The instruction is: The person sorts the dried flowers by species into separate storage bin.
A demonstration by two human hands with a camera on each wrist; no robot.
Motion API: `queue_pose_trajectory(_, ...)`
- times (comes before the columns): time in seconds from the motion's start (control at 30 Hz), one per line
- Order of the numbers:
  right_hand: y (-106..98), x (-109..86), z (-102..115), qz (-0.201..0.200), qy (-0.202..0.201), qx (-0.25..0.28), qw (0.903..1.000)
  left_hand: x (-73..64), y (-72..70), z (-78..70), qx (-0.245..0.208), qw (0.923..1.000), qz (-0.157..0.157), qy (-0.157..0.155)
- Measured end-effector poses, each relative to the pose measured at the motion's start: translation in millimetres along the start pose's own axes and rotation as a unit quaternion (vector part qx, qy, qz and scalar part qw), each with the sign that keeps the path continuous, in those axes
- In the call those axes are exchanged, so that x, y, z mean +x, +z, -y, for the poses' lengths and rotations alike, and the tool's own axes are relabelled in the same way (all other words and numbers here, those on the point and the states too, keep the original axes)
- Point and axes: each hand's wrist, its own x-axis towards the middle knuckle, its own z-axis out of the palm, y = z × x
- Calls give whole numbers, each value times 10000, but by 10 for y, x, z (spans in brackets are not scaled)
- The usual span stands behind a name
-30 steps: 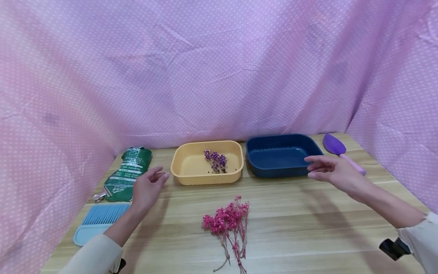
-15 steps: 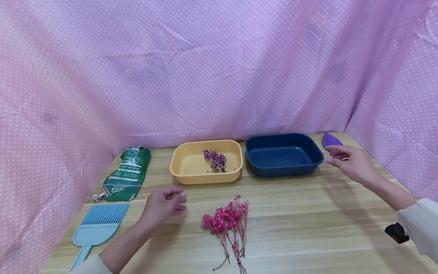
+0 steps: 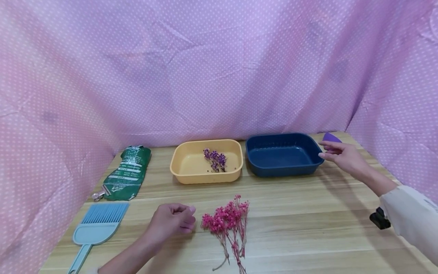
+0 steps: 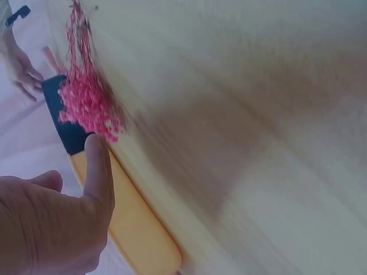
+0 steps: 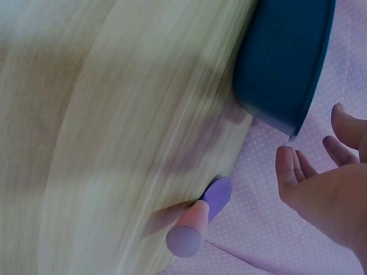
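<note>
A bunch of pink dried flowers lies on the table, blooms pointing away from me. Just left of it, in the head view, hovers my left hand, its fingers loosely bent around nothing. The left wrist view shows its index finger stretched out, overlapping the blooms. Over at the right end of the dark blue basin, my right hand holds nothing, fingers relaxed. Those fingertips lie close to the basin's rim. Partly behind this hand is a purple spatula-like tool, whose pink handle shows in the right wrist view.
A yellow basin with purple dried flowers inside stands left of the blue one. On the left lie a green bag with a metal clip and a light blue brush. Pink dotted cloth hangs behind and at both sides.
My left hand has come from beside the green bag toward me and rightward to the pink flowers. My right hand moved right off the blue basin, then slightly back left.
</note>
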Motion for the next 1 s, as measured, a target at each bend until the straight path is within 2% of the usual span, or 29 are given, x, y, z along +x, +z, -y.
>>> queue_pose_trajectory(0.17, 59, 56, -18, 244, 88, 157, 9995, -78, 29, 54, -88, 9993, 347, -56)
queue_pose_trajectory(0.4, 86, 101, -53, 557, 280, 62, 9980, -179, 79, 75, -205, 9972, 708, -96)
queue_pose_trajectory(0.6, 76, 91, -60, 816, 397, 215, 9956, -226, 127, 86, -179, 9962, 816, -256)
queue_pose_trajectory(0.73, 69, 80, -66, 839, 417, 236, 9953, -253, 187, 115, -264, 9946, 893, -454)
queue_pose_trajectory(1.0, 67, 82, -88, 805, 427, 331, 9953, -281, 268, 181, -501, 9909, 1068, -643)
